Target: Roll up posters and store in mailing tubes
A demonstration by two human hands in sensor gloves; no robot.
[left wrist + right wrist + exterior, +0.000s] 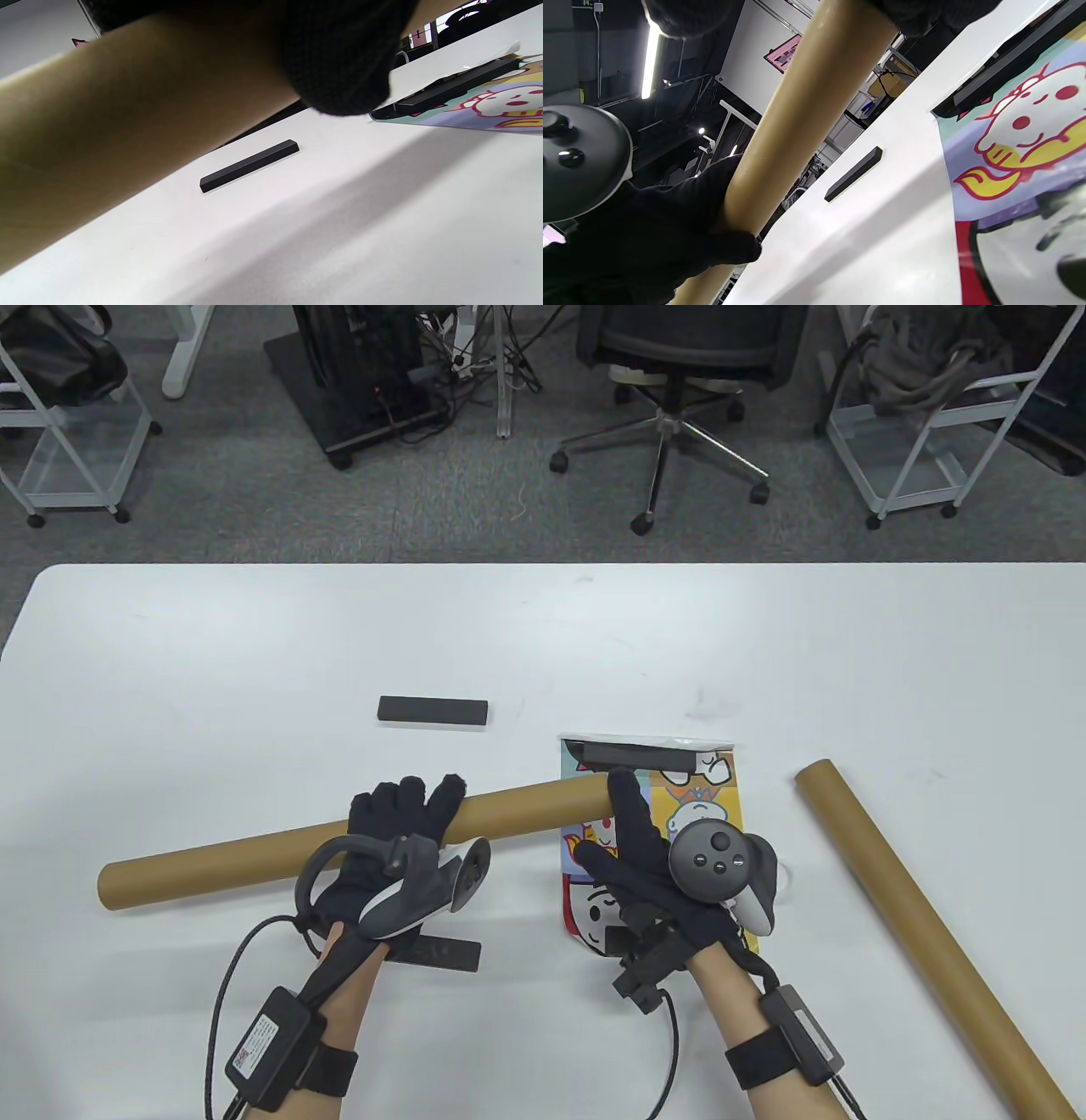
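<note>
A long cardboard mailing tube point(280, 853) slants across the table's front left, a little above the surface in the left wrist view point(106, 127). My left hand point(405, 819) grips it near its middle, fingers curled over the top. My right hand point(624, 823) lays stretched fingers on the tube's right end point(806, 101), with the thumb apart from it. Under that hand the colourful cartoon poster point(708, 806) lies flat. A black bar point(638, 752) weighs down the poster's far edge.
A second cardboard tube point(925, 929) lies diagonally at the right, running to the front edge. One loose black bar point(433, 710) sits behind the left hand, another point(441, 954) beside my left wrist. Office chair and carts stand beyond the table's far edge.
</note>
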